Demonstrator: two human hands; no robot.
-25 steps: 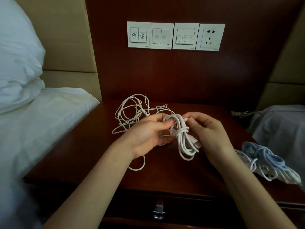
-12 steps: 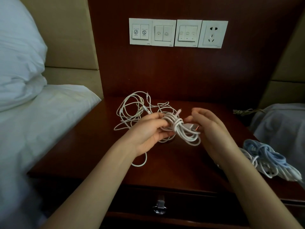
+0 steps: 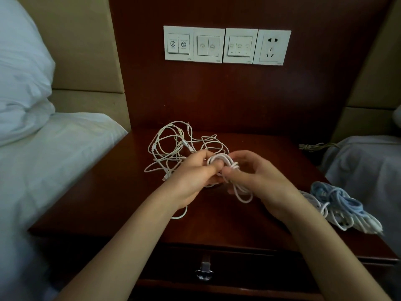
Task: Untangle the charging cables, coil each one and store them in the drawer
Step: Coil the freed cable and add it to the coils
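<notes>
A coiled white cable (image 3: pixel 239 187) hangs between my two hands above the dark wooden nightstand (image 3: pixel 121 192). My left hand (image 3: pixel 193 177) grips the coil's upper loops. My right hand (image 3: pixel 260 181) pinches the wrapped middle of the same coil with thumb and fingers. Behind my left hand lies a loose tangle of thin white cables (image 3: pixel 171 146). At the right edge of the nightstand rests a bundle of light blue and white cables (image 3: pixel 338 205). The drawer (image 3: pixel 238 272) under the top is closed, with a metal handle (image 3: pixel 204 272).
A white pillow and bed sheet (image 3: pixel 43 148) fill the left side. On the dark wall panel sit switch plates and a socket (image 3: pixel 227 45). Another bed with grey-white cloth (image 3: pixel 368 166) stands at the right, with a braided cord (image 3: pixel 310 146) beside it.
My right hand has come back onto the coil and now pinches its middle. The coil has turned so its loops hang down to the right.
</notes>
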